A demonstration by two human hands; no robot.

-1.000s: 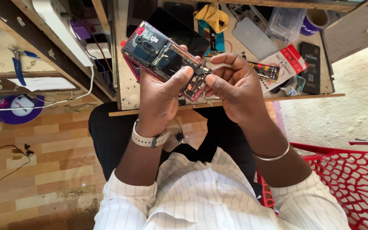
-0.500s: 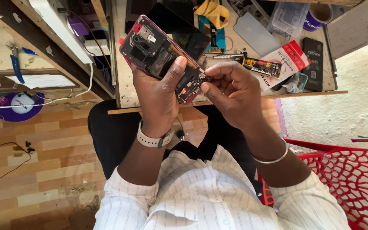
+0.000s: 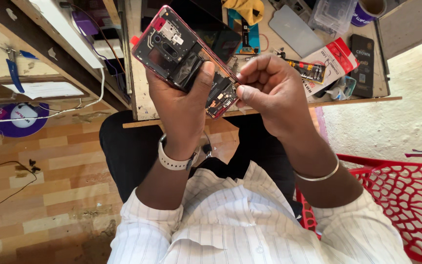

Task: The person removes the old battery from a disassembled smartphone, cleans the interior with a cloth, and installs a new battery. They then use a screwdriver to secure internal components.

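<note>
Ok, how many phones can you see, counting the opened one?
2 clearly: the opened phone in the left hand, and a dark phone lying on the workbench's right end. Clutter may hide others.

The opened phone (image 3: 184, 61) is a flat slab with a red-pink frame, its back cover off so the dark innards face up. It is tilted, one end raised up and away, the other dipping down toward the right grip. Near the far end sit a small silvery shield and a dark oval camera opening; the middle is a black panel, partly hidden under the left thumb. The near end shows a board with small orange-brown connectors and thin strips. The left grip (image 3: 184, 105) wraps it from below, thumb laid across the middle. The right grip (image 3: 269, 90) pinches at the near end's edge, fingertips touching the frame.
</note>
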